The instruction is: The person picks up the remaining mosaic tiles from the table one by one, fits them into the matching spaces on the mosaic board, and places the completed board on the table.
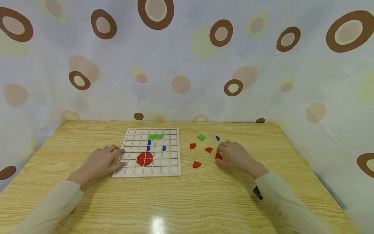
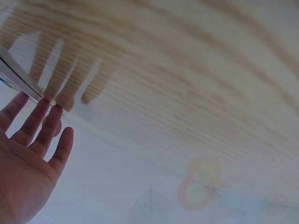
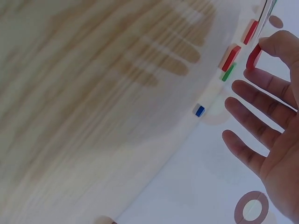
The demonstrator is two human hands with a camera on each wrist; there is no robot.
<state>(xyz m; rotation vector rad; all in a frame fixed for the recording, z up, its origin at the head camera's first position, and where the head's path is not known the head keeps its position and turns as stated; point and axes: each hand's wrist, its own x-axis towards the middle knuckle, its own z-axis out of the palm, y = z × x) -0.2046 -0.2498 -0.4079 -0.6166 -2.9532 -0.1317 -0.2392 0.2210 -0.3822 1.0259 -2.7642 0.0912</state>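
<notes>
In the head view, my right hand [image 1: 235, 156] pinches a red quarter-circle piece [image 1: 218, 156] between thumb and index finger. The right wrist view shows that red piece [image 3: 253, 57] at the fingertips, the other fingers spread apart. My left hand [image 1: 99, 162] touches the left edge of a white grid board [image 1: 172, 169], fingers fairly straight. On the board lie a green strip of squares [image 1: 155, 136], blue half circles [image 1: 164, 148] and a red disc [image 1: 144, 159] made of quarter pieces. Between board and right hand lie three loose red quarter circles [image 1: 196, 164].
A loose green square [image 1: 201, 137] and a blue half circle [image 1: 217, 138] lie beyond the red pieces. A small black object [image 1: 258, 192] is beside the right sleeve. The wooden table [image 1: 181, 204] meets a patterned cloth [image 1: 181, 104] at its back and sides.
</notes>
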